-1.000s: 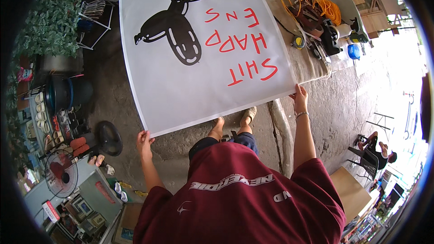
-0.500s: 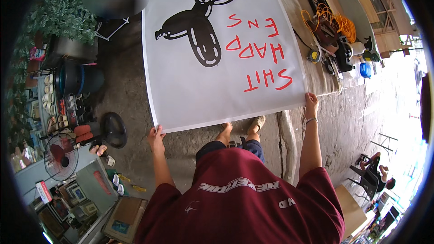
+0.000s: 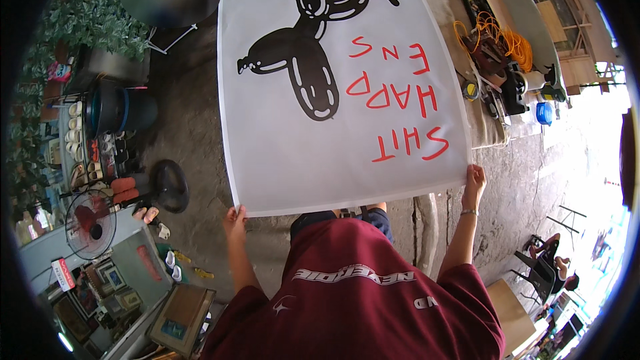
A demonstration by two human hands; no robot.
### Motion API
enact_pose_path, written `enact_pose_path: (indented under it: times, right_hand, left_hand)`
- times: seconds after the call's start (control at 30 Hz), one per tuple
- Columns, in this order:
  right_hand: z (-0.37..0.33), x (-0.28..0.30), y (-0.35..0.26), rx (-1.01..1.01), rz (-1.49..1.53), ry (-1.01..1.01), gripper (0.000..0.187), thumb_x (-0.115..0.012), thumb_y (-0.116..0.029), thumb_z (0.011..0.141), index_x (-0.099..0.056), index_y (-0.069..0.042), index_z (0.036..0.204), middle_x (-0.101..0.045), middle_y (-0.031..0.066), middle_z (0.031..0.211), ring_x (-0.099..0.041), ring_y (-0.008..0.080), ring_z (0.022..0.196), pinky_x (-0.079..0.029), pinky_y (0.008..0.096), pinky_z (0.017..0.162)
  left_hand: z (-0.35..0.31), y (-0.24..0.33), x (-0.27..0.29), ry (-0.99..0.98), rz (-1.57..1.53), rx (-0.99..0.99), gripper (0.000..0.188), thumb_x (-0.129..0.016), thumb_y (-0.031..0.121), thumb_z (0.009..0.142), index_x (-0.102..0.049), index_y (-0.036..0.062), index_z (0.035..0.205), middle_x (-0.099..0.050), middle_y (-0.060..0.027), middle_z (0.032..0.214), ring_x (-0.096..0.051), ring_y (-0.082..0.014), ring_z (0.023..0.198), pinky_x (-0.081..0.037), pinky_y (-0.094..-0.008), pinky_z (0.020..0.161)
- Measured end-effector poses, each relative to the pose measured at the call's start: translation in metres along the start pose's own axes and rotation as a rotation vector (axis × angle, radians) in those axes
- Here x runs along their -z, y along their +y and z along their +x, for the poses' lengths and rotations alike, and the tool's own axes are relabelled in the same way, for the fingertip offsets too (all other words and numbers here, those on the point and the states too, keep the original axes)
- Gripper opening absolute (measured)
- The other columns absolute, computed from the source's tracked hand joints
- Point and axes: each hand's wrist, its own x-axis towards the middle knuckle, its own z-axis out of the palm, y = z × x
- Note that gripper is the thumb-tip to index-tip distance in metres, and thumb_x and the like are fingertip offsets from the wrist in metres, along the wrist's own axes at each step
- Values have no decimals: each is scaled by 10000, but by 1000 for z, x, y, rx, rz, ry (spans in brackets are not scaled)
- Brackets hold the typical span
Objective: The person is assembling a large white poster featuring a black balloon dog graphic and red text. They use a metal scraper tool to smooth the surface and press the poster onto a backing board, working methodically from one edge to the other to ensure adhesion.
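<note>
A large white poster sheet (image 3: 287, 163) stretches out before me, its far edge running up to the top of the view. It bears a black balloon-dog picture (image 3: 317, 87) and red hand-lettering, both upside down from my side. My left hand (image 3: 235, 223) is closed on the near left corner, thumb on top. At the near right corner my right hand (image 3: 474, 185) pinches the edge, with a band on that wrist. The sheet looks fairly taut between my hands and hides my feet and part of the floor.
On the right, a cloth-covered table (image 3: 490, 135) carries an orange cord coil (image 3: 513, 50), tools and a tape measure (image 3: 471, 90). To the left stand a fan (image 3: 91, 225), a round black base (image 3: 169, 187), a shoe rack (image 3: 75, 133) and framed pictures (image 3: 175, 327). A person (image 3: 559, 268) sits far right.
Both my hands have come down and closer to my body, bringing the sheet's near edge with them. The sheet now covers my feet, and more of the black figure shows.
</note>
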Motion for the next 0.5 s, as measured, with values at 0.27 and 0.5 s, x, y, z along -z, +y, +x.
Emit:
enact_pose_path:
  times: [0.27, 0.5]
  right_hand:
    - [45, -10, 45, 10, -236, -65, 167, -661, -195, 911, -672, -29, 925, -615, -30, 805, -514, 67, 734, -432, 234, 675]
    - [59, -5, 66, 1, -94, -102, 178, -636, -220, 941, -659, -44, 945, -606, -27, 815, -502, 66, 700, -432, 236, 640]
  left_hand:
    - [11, 11, -19, 12, 25, 38, 274, -731, 222, 857, -662, 31, 1040, -657, -22, 925, -589, -125, 854, -463, -267, 740]
    - [27, -4, -23, 82, 88, 2, 255, -719, 229, 869, -660, 42, 1033, -666, 3, 926, -585, -99, 847, -436, -250, 727]
